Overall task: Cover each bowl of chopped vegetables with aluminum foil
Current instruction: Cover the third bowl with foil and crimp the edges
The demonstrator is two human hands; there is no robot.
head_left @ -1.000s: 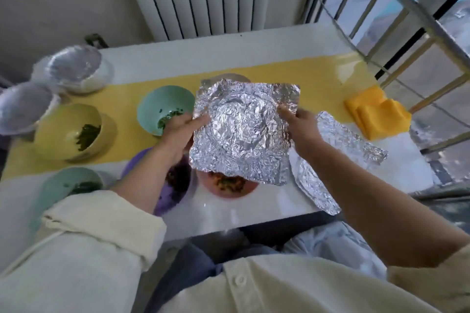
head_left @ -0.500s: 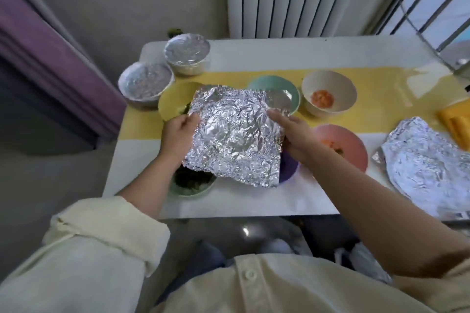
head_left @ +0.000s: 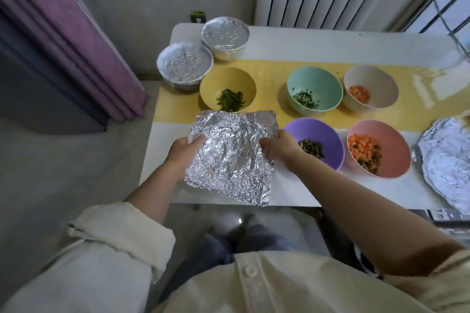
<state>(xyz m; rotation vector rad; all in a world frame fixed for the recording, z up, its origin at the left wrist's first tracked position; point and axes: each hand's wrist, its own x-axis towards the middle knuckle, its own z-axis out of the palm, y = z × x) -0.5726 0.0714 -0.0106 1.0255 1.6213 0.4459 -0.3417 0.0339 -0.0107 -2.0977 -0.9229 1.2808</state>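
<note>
A crumpled square sheet of aluminium foil (head_left: 232,157) is held flat in the air just on the near side of the yellow bowl of chopped greens (head_left: 211,84), its far edge meeting that bowl's near rim in this view. The left hand (head_left: 184,151) pinches the sheet's left edge, thumb on top and the other fingers hidden beneath. The right hand (head_left: 278,147) pinches the right edge the same way.

Beyond and to the left of the yellow bowl stand 2 bowls already capped in foil (head_left: 184,65) (head_left: 225,35). To its right, 4 more sit open: a mint-green bowl (head_left: 300,84), a beige bowl (head_left: 381,79), a purple bowl (head_left: 328,134) and a pink bowl (head_left: 396,150). Spare foil (head_left: 447,160) lies far to the right.

The step in hand looks like carrying a sheet to its bowl. What lies under the sheet is hidden, so the target cannot be told. Next, the sheet needs centring over a rim, lowering, and its overhang pressed down all round.
</note>
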